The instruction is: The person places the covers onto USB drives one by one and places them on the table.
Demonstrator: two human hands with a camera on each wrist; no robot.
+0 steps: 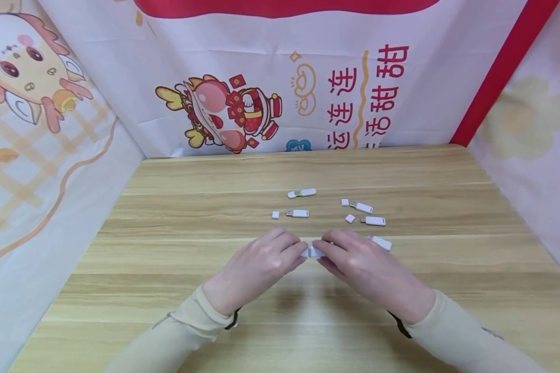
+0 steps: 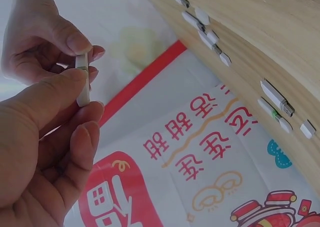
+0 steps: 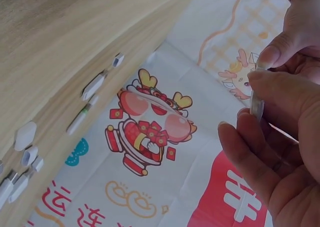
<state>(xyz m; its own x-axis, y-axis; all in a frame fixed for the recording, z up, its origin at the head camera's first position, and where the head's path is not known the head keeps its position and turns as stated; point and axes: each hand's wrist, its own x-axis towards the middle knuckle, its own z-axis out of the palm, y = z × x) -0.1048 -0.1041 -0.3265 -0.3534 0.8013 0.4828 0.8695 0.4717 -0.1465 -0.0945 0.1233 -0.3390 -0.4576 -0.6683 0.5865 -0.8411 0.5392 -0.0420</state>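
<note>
the left hand [image 1: 261, 260] and right hand [image 1: 371, 269], close together over there, pinch a white usb stick [image 1: 315, 252] between them, one at each end; beyond, i see more sticks [image 1: 300, 213], then small loose caps [image 1: 275, 215].

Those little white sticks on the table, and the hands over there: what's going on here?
Someone's left grip and right grip pinch opposite ends of what looks like a white USB stick, a seam showing between its two parts. More white sticks lie on the wooden table, several with metal plugs bare and small caps nearby. Whether the held one is being opened or closed, I can't tell.
</note>
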